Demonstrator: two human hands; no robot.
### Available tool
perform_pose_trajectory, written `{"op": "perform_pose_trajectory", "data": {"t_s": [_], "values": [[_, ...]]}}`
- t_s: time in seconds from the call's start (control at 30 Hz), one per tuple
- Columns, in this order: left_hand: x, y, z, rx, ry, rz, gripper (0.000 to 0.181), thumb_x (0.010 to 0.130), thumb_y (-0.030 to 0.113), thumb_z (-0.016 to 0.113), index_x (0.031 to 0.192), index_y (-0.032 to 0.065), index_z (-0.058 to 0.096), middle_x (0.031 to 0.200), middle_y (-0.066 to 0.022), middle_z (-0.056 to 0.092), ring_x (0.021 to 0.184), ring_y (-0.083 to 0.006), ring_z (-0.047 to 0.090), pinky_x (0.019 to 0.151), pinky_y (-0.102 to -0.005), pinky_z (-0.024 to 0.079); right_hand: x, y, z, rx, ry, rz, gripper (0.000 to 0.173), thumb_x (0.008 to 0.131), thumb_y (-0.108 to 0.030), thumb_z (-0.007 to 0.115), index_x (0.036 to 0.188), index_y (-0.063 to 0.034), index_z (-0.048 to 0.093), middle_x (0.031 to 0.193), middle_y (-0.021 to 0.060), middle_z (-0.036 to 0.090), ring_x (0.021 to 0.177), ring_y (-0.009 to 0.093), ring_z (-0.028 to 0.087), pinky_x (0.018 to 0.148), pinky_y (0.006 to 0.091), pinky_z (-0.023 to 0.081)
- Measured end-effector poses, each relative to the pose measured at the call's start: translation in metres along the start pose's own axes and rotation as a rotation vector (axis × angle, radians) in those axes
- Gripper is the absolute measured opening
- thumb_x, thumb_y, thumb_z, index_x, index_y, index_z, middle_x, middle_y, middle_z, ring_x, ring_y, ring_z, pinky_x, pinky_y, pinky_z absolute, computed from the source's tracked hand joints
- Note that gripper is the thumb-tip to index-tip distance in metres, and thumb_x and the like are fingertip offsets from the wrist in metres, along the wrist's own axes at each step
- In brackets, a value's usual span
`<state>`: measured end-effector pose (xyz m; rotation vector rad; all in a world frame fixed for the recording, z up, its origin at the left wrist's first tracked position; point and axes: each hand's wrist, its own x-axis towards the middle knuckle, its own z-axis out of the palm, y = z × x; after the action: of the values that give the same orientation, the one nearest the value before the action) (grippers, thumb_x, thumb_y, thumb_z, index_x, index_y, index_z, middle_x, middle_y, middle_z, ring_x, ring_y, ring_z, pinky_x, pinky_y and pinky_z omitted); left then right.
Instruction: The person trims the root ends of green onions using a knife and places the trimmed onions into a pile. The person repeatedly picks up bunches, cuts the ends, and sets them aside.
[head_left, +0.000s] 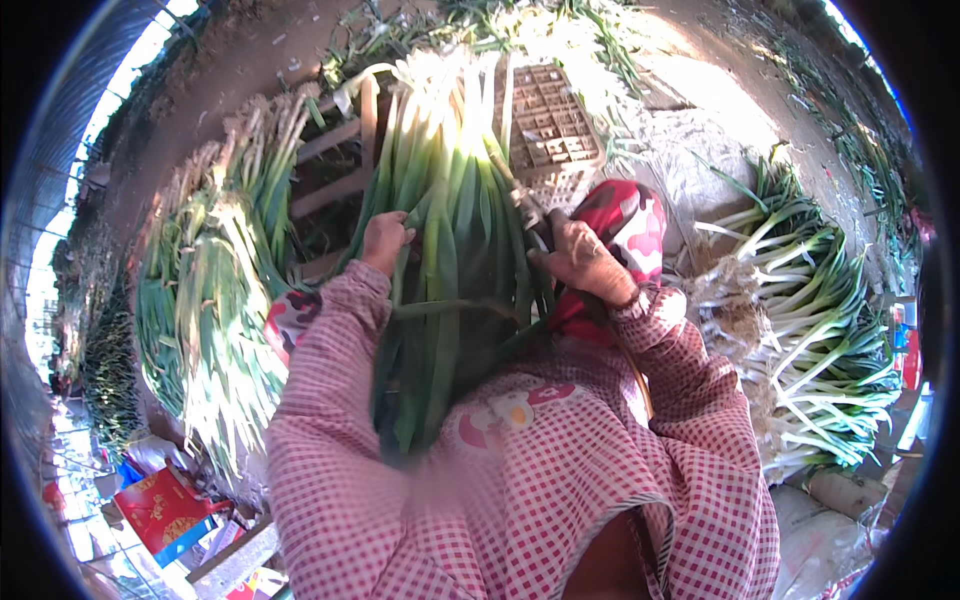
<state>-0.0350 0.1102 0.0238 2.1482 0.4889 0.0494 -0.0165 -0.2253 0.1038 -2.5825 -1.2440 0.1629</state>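
A bundle of long green onions (442, 195) lies before me, its white ends pointing away and its green leaves running down to my lap. My left hand (387, 241) is curled around some leaves on the bundle's left side. At the right edge of the bundle, my right hand (581, 255) rests by a dark, rod-like tool with a metal fitting (527, 206), its thumb and fingers around the near part. What exactly the right palm encloses is partly hidden. Both sleeves are checked cloth.
A plastic crate (555, 124) stands beyond my right knee. Untrimmed green onions with roots (217, 262) are heaped at left; more, with white stems (802, 337), lie at right. A wooden frame (330, 191) stands left of the bundle. A red box (161, 510) lies at lower left.
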Motion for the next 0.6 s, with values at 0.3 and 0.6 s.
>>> {"op": "perform_pose_trajectory", "data": {"t_s": [0.3,0.6], "values": [[-0.043,0.025,-0.019,-0.005,0.024,0.216,0.027,0.069,0.005,0.065,0.093,-0.0057,0.061,0.077,-0.0146,0.065,0.067,-0.0232,0.064,0.061,-0.0317,0.049,0.005,-0.040,0.019,0.394,0.181,0.310,0.038,0.073,-0.019,0.061,0.092,0.0108,0.048,0.078,0.0276,0.053,0.072,0.040,0.058,0.066,0.0473,0.046],[-0.072,0.086,-0.131,-1.722,0.047,0.280,0.032,0.090,0.018,0.048,0.105,-0.0108,0.051,0.106,-0.0201,0.057,0.098,-0.0289,0.058,0.087,-0.0352,0.050,0.008,-0.058,0.007,0.423,-0.080,0.307,0.049,0.072,-0.025,0.067,0.097,0.0081,0.041,0.084,0.0297,0.056,0.087,0.044,0.055,0.076,0.0470,0.043]]}}
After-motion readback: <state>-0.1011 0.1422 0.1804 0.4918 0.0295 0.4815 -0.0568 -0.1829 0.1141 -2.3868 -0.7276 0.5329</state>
